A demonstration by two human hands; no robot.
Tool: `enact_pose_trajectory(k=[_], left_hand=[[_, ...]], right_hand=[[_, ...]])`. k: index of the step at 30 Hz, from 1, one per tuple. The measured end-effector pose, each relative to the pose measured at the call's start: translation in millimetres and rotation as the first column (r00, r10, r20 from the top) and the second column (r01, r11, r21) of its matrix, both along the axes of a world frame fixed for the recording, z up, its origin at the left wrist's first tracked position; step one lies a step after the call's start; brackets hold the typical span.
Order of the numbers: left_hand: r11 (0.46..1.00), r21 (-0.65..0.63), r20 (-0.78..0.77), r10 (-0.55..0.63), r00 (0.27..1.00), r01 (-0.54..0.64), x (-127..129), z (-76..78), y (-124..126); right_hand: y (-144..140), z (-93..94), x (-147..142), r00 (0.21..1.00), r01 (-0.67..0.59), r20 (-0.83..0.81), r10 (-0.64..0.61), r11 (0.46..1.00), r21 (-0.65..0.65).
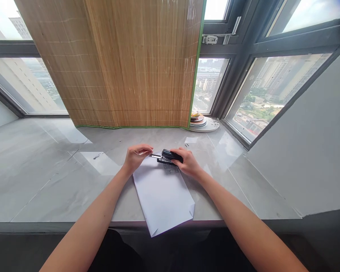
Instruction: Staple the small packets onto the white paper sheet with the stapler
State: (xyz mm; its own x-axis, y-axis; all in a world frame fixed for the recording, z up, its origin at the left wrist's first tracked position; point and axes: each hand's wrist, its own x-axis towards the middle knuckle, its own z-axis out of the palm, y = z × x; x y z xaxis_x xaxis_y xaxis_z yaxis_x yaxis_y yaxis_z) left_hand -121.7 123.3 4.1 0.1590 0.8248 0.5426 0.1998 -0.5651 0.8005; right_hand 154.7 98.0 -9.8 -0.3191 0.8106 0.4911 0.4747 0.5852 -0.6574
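Note:
A black stapler (170,156) lies over the far end of a stack of white paper (163,196) on the grey stone sill. My right hand (188,163) grips the stapler's body from the right. My left hand (136,156) pinches at the stapler's silver front end, fingertips touching the metal part. A small strip of staples (172,169) rests on the paper just below the stapler. The paper's near end hangs slightly over the sill's front edge, with one corner folded.
A bamboo blind (130,64) with green edging hangs down to the sill behind the paper. A stack of plates (200,121) sits at the back right by the window. A grey wall (308,151) slants in on the right.

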Motion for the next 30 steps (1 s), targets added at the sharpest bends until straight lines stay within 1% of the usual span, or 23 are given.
enact_pose_trajectory(k=[4, 7, 10, 13, 15, 21, 27, 30], left_hand=[[0.982, -0.132, -0.01, -0.134, 0.991, 0.132, 2, -1.9, -2], [0.97, -0.166, -0.051, -0.188, 0.981, 0.177, 3, -3.1, -3], [0.972, -0.169, -0.046, -0.175, 0.983, 0.165, 4, -3.2, -3], [0.972, -0.164, -0.094, -0.184, 0.978, 0.167, 5, -2.5, -3], [0.969, -0.165, -0.121, -0.204, 0.972, 0.183, 6, -2.1, -4], [0.96, -0.154, -0.103, -0.249, 0.963, 0.232, 7, -2.7, -3], [0.973, -0.076, -0.148, -0.228, 0.962, 0.219, 10, -2.2, -5], [0.98, -0.059, -0.117, -0.194, 0.974, 0.188, 12, 0.2, -8]], right_hand=[[-1, 1.6, 0, 1.0, 0.005, 0.005, -0.005, 1.0, -0.008], [-3, 3.3, 0, 1.0, 0.009, 0.005, -0.009, 1.0, -0.002], [-3, 4.7, 0, 1.0, -0.009, 0.007, 0.008, 1.0, 0.005], [-3, 4.9, -1, 0.999, -0.036, 0.018, 0.035, 0.998, 0.042], [-2, 4.6, -1, 0.999, -0.045, 0.021, 0.044, 0.997, 0.064], [-3, 4.9, -1, 0.999, -0.045, 0.002, 0.045, 0.995, 0.089], [-3, 4.4, -1, 0.999, -0.046, 0.002, 0.046, 0.995, 0.094], [-3, 5.7, 0, 0.999, -0.027, -0.03, 0.029, 0.996, 0.079]])
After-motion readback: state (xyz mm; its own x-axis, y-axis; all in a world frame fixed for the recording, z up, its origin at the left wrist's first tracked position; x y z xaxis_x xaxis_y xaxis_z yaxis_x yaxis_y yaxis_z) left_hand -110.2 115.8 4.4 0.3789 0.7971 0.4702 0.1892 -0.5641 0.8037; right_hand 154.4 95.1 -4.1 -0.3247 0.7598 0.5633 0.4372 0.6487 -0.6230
